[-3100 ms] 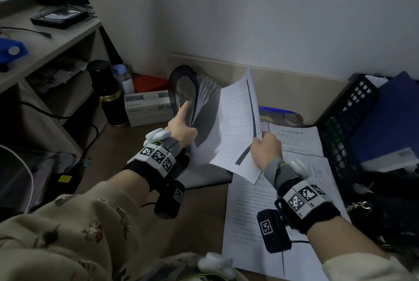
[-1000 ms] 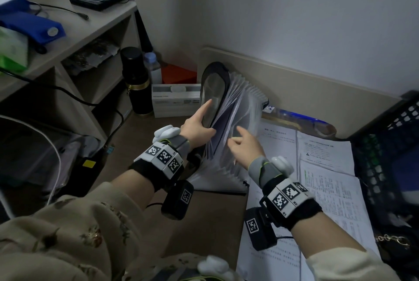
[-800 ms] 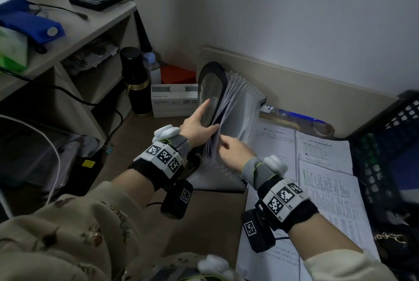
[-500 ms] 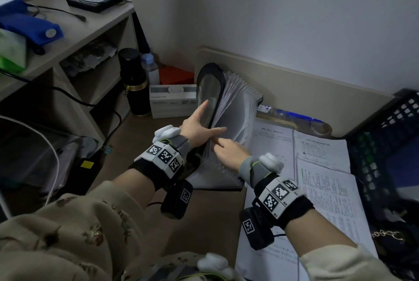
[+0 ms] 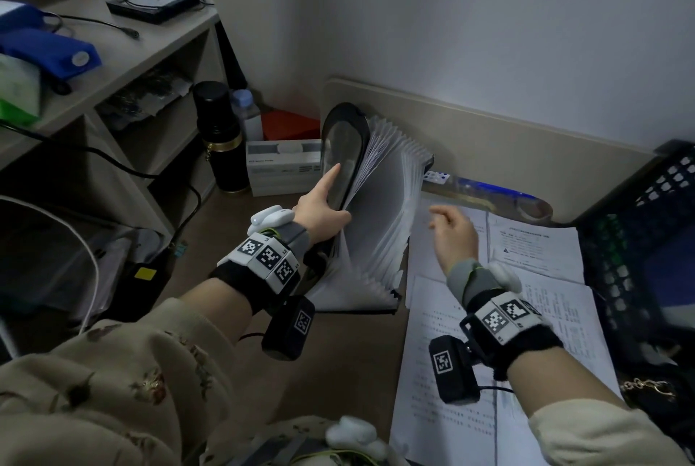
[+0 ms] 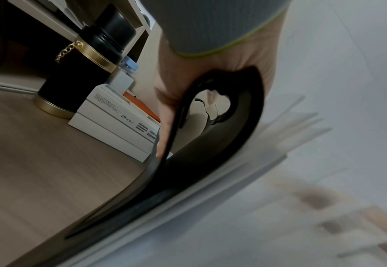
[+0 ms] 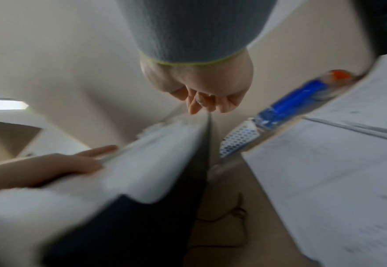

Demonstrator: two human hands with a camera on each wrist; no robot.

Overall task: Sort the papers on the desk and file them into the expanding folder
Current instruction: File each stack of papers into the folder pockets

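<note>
Printed papers lie along the desk's right side. Above them hovers the right hand, fingers loosely curled, holding nothing. Further back, the left hand grips the expanding folder's dark front cover, forefinger outstretched, folder upright mid-desk, pockets fanned against the back board.

Right hand, loosely curled fingers above expanding folder, papers alongside.

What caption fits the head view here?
Left hand holds the expanding folder open while the empty right hand hovers over papers on the desk.
</note>
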